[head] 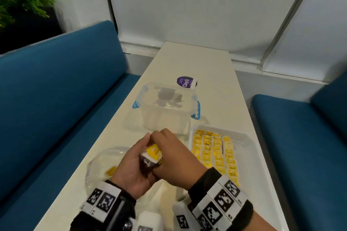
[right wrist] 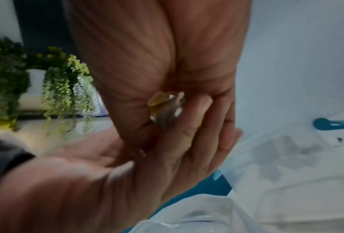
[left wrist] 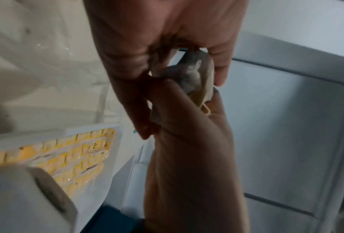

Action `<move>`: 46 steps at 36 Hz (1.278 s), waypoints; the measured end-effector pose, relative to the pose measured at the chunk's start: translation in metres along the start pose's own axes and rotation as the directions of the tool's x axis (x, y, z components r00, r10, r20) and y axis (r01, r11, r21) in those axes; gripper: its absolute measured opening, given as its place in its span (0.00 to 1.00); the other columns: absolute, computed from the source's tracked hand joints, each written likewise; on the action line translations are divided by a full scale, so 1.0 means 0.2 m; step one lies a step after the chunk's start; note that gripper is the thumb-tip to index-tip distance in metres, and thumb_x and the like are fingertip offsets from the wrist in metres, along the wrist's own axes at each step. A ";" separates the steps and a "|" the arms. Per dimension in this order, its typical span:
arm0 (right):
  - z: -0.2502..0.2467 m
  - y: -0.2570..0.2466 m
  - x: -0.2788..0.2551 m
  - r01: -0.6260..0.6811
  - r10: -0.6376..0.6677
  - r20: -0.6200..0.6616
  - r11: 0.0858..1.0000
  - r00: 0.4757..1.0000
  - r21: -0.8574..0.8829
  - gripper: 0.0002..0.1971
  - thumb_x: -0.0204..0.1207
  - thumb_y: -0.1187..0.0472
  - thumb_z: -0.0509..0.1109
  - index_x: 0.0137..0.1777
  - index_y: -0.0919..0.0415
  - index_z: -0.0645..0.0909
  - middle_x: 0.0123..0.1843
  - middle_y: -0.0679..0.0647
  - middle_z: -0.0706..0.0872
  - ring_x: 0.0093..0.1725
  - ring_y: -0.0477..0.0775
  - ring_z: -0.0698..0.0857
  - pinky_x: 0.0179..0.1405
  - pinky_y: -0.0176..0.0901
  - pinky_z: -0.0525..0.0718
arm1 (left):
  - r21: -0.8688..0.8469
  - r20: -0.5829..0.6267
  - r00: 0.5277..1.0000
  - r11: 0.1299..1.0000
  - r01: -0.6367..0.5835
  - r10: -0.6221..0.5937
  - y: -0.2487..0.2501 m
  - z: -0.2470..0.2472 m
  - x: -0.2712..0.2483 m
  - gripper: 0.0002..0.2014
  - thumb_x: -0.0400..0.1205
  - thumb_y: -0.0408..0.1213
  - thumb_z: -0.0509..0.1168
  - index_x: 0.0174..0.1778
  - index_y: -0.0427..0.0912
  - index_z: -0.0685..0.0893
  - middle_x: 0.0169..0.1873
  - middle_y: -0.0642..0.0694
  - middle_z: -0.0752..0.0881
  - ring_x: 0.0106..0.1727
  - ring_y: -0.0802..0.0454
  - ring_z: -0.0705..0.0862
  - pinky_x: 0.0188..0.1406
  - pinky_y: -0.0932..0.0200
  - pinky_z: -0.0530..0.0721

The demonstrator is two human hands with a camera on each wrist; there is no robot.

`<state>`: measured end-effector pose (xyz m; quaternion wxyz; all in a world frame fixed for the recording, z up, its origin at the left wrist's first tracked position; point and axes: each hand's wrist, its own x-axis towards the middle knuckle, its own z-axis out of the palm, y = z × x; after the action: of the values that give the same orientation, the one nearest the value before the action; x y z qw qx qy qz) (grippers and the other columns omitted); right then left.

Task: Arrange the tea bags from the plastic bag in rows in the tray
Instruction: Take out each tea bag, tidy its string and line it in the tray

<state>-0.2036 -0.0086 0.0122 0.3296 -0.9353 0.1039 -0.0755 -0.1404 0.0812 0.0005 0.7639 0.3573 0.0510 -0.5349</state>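
Note:
Both hands meet above the near middle of the white table [head: 187,62]. My left hand [head: 134,163] cradles a small bundle of tea bags [head: 152,154] with yellow tags, its thumb and fingers curled round it. My right hand [head: 170,153] pinches the same bundle from the right. In the left wrist view the tea bags [left wrist: 197,75] sit between the two hands; the right wrist view shows the tea bags [right wrist: 167,108] the same way. The white tray [head: 244,137] lies to the right with rows of yellow tea bags [head: 216,155]. The clear plastic bag [head: 97,161] lies to the left, a yellow tea bag [head: 111,171] inside.
A clear plastic box [head: 167,107] with blue clips stands behind the hands. A purple-labelled tub [head: 186,81] lies beyond it. Blue benches [head: 56,108] flank the table on both sides. A green plant [head: 20,0] is at the far left.

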 end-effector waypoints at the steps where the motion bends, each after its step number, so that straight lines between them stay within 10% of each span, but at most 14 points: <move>1: -0.02 0.03 -0.02 -0.016 0.016 0.006 0.999 1.000 0.036 0.25 0.63 0.67 0.73 0.61 0.56 0.72 0.55 0.52 0.71 0.56 0.52 0.74 0.53 0.47 0.79 | -0.008 0.016 1.000 1.000 0.002 -0.002 -0.02 0.02 0.02 0.15 0.65 0.47 0.70 0.41 0.40 0.86 0.31 0.43 0.88 0.29 0.50 0.88 0.21 0.60 0.85; 6: -0.16 0.17 -0.13 -0.102 0.108 -0.011 0.960 0.994 0.261 0.33 0.59 0.64 0.81 0.63 0.46 0.72 0.58 0.44 0.73 0.54 0.37 0.75 0.52 0.26 0.76 | -0.051 0.151 0.983 0.992 0.114 -0.105 -0.11 0.06 0.14 0.32 0.37 0.36 0.87 0.38 0.35 0.91 0.38 0.37 0.90 0.35 0.43 0.90 0.27 0.54 0.88; 13: -0.28 0.35 -0.28 -0.136 0.289 -0.207 0.829 0.935 0.542 0.22 0.64 0.62 0.80 0.52 0.42 0.77 0.55 0.45 0.82 0.57 0.37 0.80 0.51 0.34 0.82 | 0.089 0.143 0.977 0.985 0.149 -0.161 -0.23 0.17 0.26 0.19 0.69 0.31 0.63 0.56 0.41 0.86 0.40 0.39 0.89 0.27 0.48 0.86 0.22 0.57 0.87; 17: -0.29 0.39 -0.34 -0.180 0.405 -0.381 0.844 0.831 0.505 0.15 0.59 0.48 0.80 0.40 0.46 0.77 0.44 0.43 0.81 0.49 0.38 0.79 0.43 0.27 0.75 | 0.206 0.185 0.977 0.977 0.064 -0.103 -0.30 0.22 0.28 0.18 0.69 0.34 0.65 0.54 0.47 0.86 0.34 0.45 0.87 0.25 0.52 0.83 0.22 0.59 0.86; 30: -0.26 0.50 -0.40 -0.239 0.513 -0.415 0.798 0.752 0.554 0.07 0.69 0.60 0.77 0.33 0.51 0.82 0.41 0.50 0.83 0.40 0.40 0.79 0.41 0.25 0.76 | 0.395 0.149 0.982 0.903 -0.168 0.118 -0.47 0.29 0.33 0.17 0.69 0.43 0.66 0.53 0.45 0.82 0.35 0.45 0.88 0.32 0.52 0.86 0.26 0.57 0.85; 38: -0.32 0.57 -0.45 -0.139 0.521 -0.395 0.718 0.757 0.682 0.04 0.77 0.63 0.68 0.41 0.56 0.82 0.38 0.46 0.85 0.39 0.39 0.82 0.40 0.28 0.79 | 0.509 0.170 0.985 0.855 -0.098 0.012 -0.53 0.30 0.32 0.18 0.64 0.36 0.78 0.48 0.43 0.82 0.33 0.45 0.85 0.33 0.53 0.87 0.24 0.58 0.85; 43: -0.36 0.58 -0.47 -0.137 0.491 -0.363 0.722 0.792 0.678 0.06 0.80 0.64 0.65 0.42 0.58 0.79 0.36 0.51 0.83 0.32 0.39 0.79 0.33 0.28 0.77 | 0.541 0.192 0.980 0.838 -0.067 -0.046 -0.55 0.32 0.32 0.32 0.42 0.60 0.83 0.39 0.48 0.86 0.34 0.45 0.86 0.34 0.52 0.88 0.24 0.58 0.84; 46: -0.39 0.59 -0.48 -0.123 0.497 -0.356 0.700 0.792 0.704 0.07 0.81 0.66 0.63 0.42 0.61 0.79 0.33 0.50 0.81 0.28 0.37 0.79 0.28 0.26 0.75 | 0.527 0.148 0.988 0.849 -0.036 -0.051 -0.56 0.34 0.31 0.24 0.59 0.61 0.74 0.38 0.44 0.83 0.35 0.44 0.87 0.33 0.51 0.88 0.24 0.59 0.83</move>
<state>-0.3304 -0.1212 -0.0100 0.5985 -0.6718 0.3191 -0.2977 -0.2301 -0.0269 -0.0333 0.6358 0.5102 -0.1566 -0.5576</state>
